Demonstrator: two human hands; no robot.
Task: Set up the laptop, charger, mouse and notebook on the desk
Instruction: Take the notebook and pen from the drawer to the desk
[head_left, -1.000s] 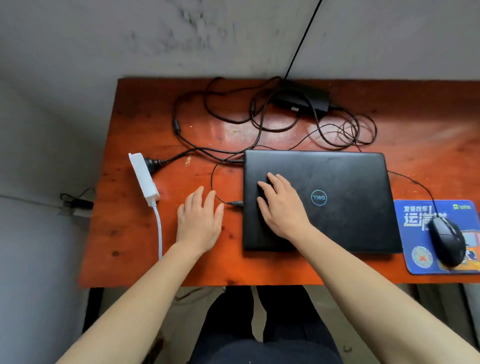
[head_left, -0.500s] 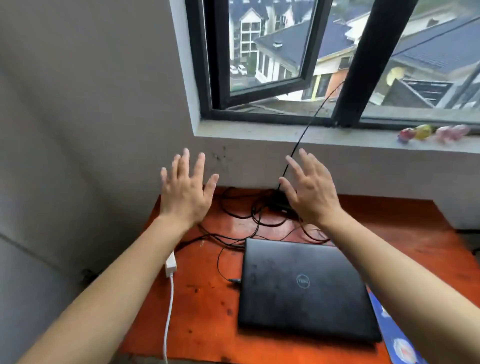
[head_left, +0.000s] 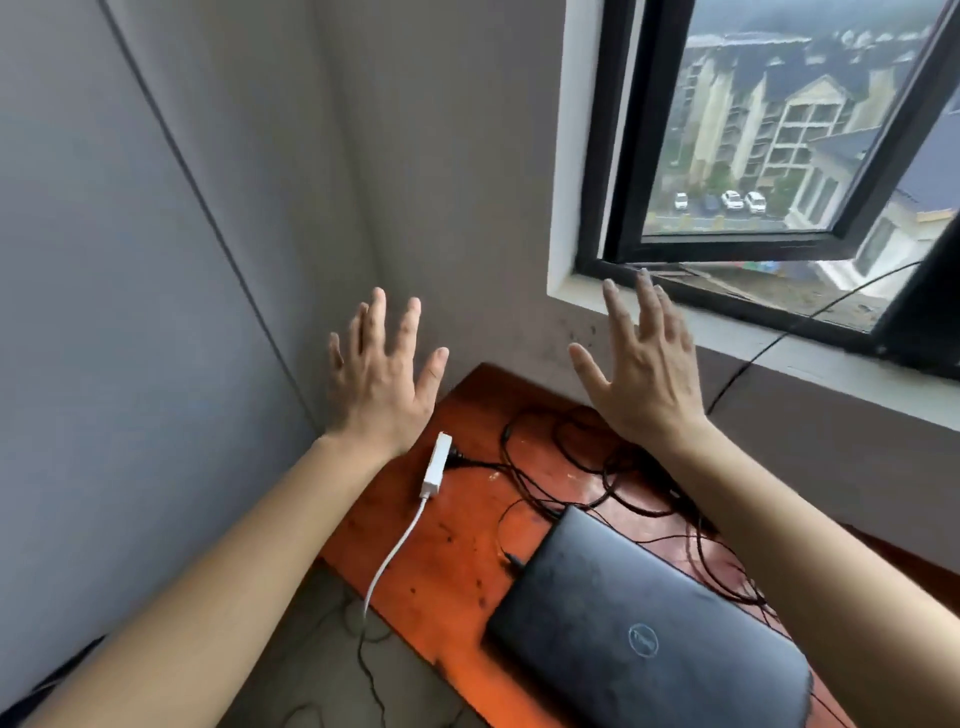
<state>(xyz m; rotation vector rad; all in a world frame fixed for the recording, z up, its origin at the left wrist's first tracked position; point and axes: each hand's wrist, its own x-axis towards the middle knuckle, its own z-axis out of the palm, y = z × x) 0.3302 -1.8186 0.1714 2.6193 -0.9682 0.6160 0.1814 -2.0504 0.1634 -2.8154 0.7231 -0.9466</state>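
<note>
Because the laptop (head_left: 644, 629) lies closed and flat on the orange desk (head_left: 457, 587) with its charger cable (head_left: 582, 493) plugged into its left edge, it will likely handle as a stiff, fairly heavy slab with a smooth lid — best taken by the two side edges, clear of that plug. The cable, loosely tangled behind the laptop, looks limp and snag-prone. Both hands hover above the desk beyond the laptop — left hand (head_left: 382, 376) and right hand (head_left: 641, 364) spread open, palms forward, holding nothing.

Empty spread hands (head_left: 382, 384) above closed laptop (head_left: 644, 623)
</note>
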